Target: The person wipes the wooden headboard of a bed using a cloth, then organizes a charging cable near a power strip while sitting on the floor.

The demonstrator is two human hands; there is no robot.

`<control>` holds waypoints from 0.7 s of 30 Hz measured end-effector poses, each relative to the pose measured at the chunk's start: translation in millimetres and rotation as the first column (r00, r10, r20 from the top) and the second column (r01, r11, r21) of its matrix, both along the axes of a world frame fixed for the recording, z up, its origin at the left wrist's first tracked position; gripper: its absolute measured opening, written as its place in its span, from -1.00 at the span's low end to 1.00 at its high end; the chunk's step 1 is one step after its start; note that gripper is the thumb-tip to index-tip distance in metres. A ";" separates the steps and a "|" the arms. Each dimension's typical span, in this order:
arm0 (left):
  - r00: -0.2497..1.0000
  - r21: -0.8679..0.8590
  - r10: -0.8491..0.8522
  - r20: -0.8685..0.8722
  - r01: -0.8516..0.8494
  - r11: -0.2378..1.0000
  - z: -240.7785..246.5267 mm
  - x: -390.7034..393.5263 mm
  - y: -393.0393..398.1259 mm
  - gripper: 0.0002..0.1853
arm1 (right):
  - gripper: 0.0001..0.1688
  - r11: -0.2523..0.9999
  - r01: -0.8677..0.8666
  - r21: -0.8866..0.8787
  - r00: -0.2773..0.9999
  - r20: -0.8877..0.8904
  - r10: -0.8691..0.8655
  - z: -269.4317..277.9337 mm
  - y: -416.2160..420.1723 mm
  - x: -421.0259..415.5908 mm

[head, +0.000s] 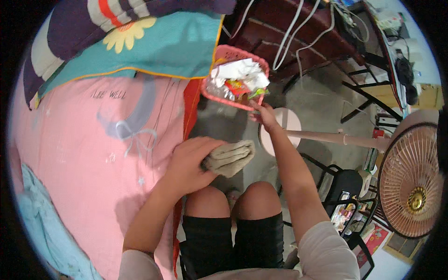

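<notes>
My left hand [190, 164] grips a folded khaki cloth [232, 157], held above my knees beside the bed's edge. At the near rim of a pink plastic basket [224, 101] is my right hand [264, 117], its fingers apart and no object visible in it. Its fingertips overlap the rim; I cannot tell whether they touch it. Crumpled white paper [241, 71], a red wrapper [237, 87], a green wrapper [258, 92] and clear plastic [218, 89] fill the basket.
A pink bedsheet [80, 140] covers the bed at left, with a teal blanket [175, 45] on it. A pedestal fan [411, 182] stands at right, its round base [280, 140] near my right arm. White cables [288, 35] hang beyond the basket. A black chair [344, 187] is at right.
</notes>
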State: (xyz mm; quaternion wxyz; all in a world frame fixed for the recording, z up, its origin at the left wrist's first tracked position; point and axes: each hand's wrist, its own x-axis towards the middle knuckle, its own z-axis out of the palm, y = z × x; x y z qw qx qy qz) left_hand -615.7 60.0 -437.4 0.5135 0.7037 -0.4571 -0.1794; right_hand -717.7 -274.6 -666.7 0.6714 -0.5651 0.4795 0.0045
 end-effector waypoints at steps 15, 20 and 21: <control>0.973 0.011 0.196 -0.120 -0.196 0.980 -1.9 1.8 15.8 -0.53 | -0.66 0.968 0.140 0.211 0.952 0.242 -0.190 -29.6 8.9 13.0; 0.984 -0.107 0.177 0.015 -0.174 0.979 -17.1 35.2 20.9 -0.61 | -0.69 0.965 0.139 0.223 0.938 0.282 -0.200 28.7 31.7 -16.7; 0.983 -0.158 0.183 0.013 -0.178 0.971 -18.2 44.2 19.4 -0.62 | -0.71 0.964 0.176 0.200 0.931 0.285 -0.229 34.1 34.8 -24.6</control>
